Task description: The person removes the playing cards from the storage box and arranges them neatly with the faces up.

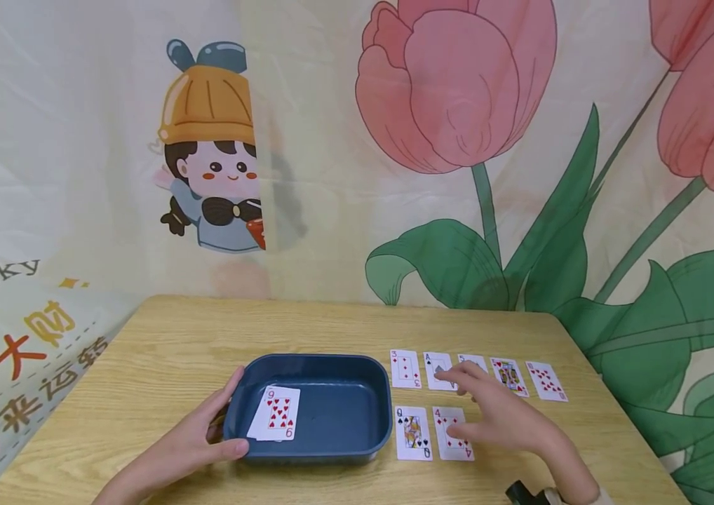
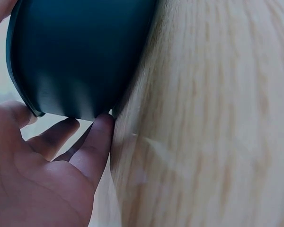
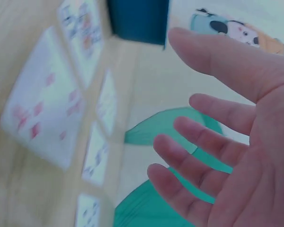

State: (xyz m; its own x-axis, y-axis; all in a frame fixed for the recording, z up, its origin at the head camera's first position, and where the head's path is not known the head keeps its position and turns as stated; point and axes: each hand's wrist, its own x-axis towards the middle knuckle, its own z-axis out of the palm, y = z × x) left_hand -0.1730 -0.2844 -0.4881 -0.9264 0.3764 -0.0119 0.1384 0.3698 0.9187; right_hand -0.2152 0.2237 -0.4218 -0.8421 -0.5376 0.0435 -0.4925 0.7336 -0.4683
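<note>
A dark blue plastic tray (image 1: 334, 414) stands on the table. My left hand (image 1: 189, 435) holds its left end, thumb by the near corner and fingers along the outer wall. Inside the tray, a nine of hearts (image 1: 280, 414) lies face up over at least one other card. My right hand (image 1: 499, 414) hovers above the cards right of the tray, fingers spread and holding nothing. Beneath it are a four of diamonds (image 1: 445, 445) and a partly covered ace of spades (image 1: 434, 363). A queen of spades (image 1: 412, 433) lies beside the four.
The back row also has a three of diamonds (image 1: 405, 369), a five (image 1: 467, 359) partly hidden by my right hand, a red king (image 1: 509, 379) and another red card (image 1: 547, 382). A printed cloth (image 1: 319, 175) hangs behind the wooden table (image 1: 174, 351).
</note>
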